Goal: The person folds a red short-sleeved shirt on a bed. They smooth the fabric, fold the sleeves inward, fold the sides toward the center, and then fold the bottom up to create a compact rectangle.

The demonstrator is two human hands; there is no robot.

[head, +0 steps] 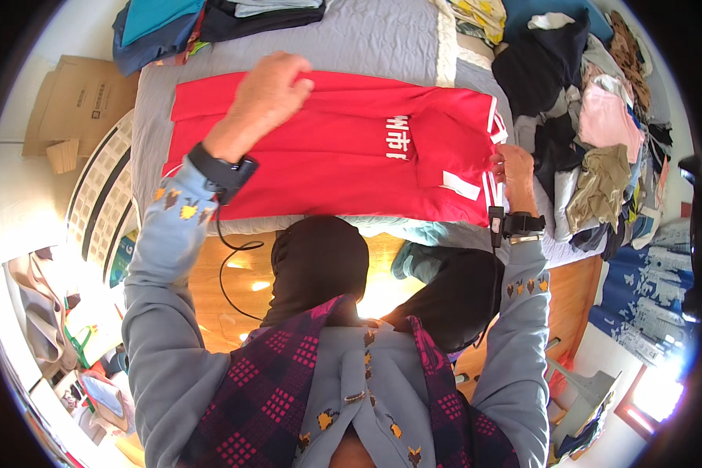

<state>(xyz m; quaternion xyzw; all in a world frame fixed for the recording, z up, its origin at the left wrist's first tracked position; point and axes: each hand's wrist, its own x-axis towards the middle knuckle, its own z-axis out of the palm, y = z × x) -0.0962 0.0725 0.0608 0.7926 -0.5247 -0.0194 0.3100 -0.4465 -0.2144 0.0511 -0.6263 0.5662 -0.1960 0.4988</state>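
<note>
A red garment (339, 181) with white striped trim lies spread lengthwise across the bed in front of me. White characters and a white patch (461, 185) show on its right half. My left hand (275, 88) is over the garment's upper left part, with thumb and fingers apart and nothing seen in them. Whether it touches the cloth is not plain. At the right end, my right hand (516, 169) has its fingers on the white-striped edge (492, 181), gripping it; the fingertips are partly hidden. Each wrist wears a black strap with a small device.
A heap of loose clothes (596, 123) lies at the bed's right side. Folded clothes (263, 11) are stacked at the far left, beyond the grey quilt (380, 41). Cardboard (88, 105) leans at left. A black cable (222, 281) hangs near my left knee.
</note>
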